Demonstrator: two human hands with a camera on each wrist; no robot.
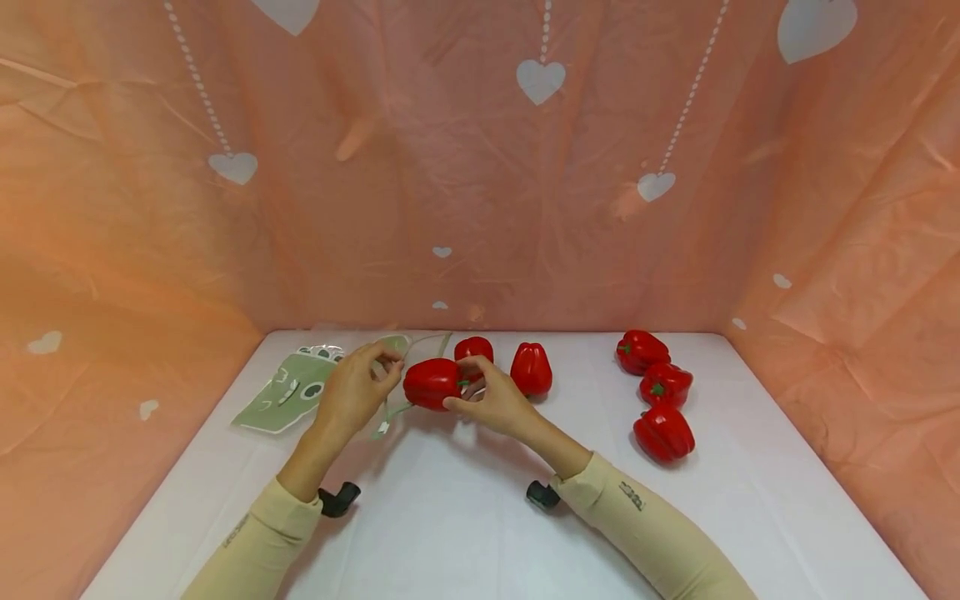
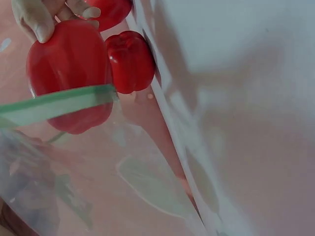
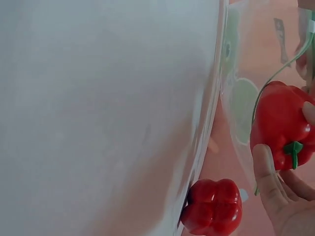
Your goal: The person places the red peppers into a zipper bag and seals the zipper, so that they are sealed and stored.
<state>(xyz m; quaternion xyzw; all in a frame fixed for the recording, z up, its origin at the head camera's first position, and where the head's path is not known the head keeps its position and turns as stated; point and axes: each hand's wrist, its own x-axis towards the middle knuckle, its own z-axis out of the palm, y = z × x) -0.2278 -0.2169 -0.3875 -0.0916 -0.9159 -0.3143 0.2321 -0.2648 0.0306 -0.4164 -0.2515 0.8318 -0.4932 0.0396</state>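
Observation:
My left hand (image 1: 354, 392) pinches the rim of a clear plastic bag (image 1: 292, 392) printed with a green cartoon face, keeping its mouth spread toward the right. With thumb and fingers, my right hand (image 1: 501, 404) grips a red bell pepper (image 1: 433, 384) by its stem end. The pepper lies on its side in the air at the bag's mouth. In the left wrist view, its blunt end shows through the film past the bag's green zip strip (image 2: 59, 104). Its green stem (image 3: 294, 149) faces my right palm in the right wrist view.
Behind my right hand, two red bell peppers stand on the white table: one (image 1: 473, 346) partly hidden, another (image 1: 531, 370) beside it. Three more, an upper (image 1: 642, 351), a middle (image 1: 667, 384) and a lower one (image 1: 664, 433), lie at the right. An orange curtain (image 1: 480, 208) hangs behind.

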